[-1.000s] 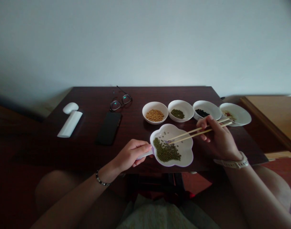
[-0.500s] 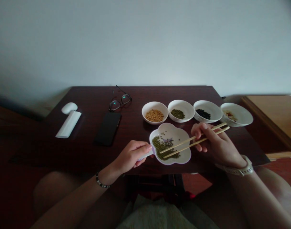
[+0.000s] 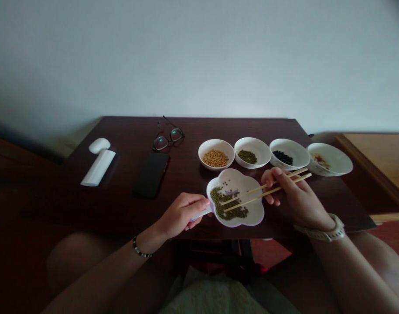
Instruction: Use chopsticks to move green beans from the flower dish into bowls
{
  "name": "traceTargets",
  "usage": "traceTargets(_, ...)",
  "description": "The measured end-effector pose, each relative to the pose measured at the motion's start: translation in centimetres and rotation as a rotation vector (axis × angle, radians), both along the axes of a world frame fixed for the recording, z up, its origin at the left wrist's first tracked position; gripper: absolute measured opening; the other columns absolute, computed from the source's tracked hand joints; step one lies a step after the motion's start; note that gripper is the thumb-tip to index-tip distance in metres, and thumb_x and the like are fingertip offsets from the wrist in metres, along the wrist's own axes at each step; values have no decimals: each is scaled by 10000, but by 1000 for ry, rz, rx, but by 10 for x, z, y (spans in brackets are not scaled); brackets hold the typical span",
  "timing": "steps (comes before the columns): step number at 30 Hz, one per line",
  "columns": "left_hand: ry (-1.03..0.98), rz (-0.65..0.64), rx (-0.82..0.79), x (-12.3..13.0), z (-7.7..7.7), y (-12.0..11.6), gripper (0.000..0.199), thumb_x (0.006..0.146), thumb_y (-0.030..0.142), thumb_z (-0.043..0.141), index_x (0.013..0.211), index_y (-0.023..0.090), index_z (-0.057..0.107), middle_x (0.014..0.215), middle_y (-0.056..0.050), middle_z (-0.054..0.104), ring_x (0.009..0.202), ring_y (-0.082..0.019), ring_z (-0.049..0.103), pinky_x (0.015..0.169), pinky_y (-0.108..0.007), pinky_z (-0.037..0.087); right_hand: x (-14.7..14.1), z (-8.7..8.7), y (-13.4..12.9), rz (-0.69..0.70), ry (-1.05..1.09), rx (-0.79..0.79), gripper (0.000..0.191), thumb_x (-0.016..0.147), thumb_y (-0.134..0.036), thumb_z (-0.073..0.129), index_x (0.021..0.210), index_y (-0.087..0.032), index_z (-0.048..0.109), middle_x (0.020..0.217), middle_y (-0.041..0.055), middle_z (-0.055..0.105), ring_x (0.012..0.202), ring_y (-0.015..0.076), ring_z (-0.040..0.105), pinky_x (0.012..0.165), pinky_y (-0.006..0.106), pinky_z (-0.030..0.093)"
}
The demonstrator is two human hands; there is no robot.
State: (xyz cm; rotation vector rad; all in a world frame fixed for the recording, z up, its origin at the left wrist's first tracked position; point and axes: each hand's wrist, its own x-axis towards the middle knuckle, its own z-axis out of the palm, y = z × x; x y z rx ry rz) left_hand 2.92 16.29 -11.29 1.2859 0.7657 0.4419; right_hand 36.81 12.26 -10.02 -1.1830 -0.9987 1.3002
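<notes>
My left hand (image 3: 185,212) is closed round the short handle of a white flower-shaped dish (image 3: 251,216) with a purple rim. Green beans (image 3: 223,204) lie in it, mostly on the left and lower side. In my right hand (image 3: 292,196) is a pair of wooden chopsticks (image 3: 260,194), slanting down to the left with their tips among the beans. Behind the dish stand white bowls in a row: one with yellow soybeans (image 3: 215,158), one with green beans (image 3: 247,157), one with black beans (image 3: 282,157), and one with reddish and pale pieces (image 3: 321,161).
On the left of the dark wooden table (image 3: 127,131) lie a white handheld device with a rounded head (image 3: 99,168), a black phone (image 3: 151,175) and eyeglasses (image 3: 168,138). A lighter wooden surface (image 3: 379,161) stands beyond the right edge. The wall is behind.
The whole view has shifted slightly, so the table items appear a little further right. The chopsticks' tips have moved only slightly within the beans. Both hands keep their hold.
</notes>
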Motion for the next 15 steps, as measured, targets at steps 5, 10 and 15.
traceTargets(5,8,-4,-4,2,2,0,493,1153,550,629,921,133,755,516,57,518,397,-82,366,416,-229,208,-2,-1,2,-20,9,8,479,1113,-616,755,838,-224,738,776,42,655,578,143,574,470,259,462)
traceTargets(10,7,1,-3,4,-1,2,494,1149,547,617,923,133,759,503,56,509,388,-84,366,417,-233,206,3,-2,4,-44,50,14,466,1117,-583,763,827,-219,731,795,31,630,563,123,536,453,249,429)
traceTargets(15,28,13,2,5,-3,3,515,1137,582,613,932,134,761,508,53,517,390,-88,372,417,-232,222,5,-4,4,-47,42,4,459,1120,-590,758,851,-219,738,823,33,637,584,121,556,469,241,448)
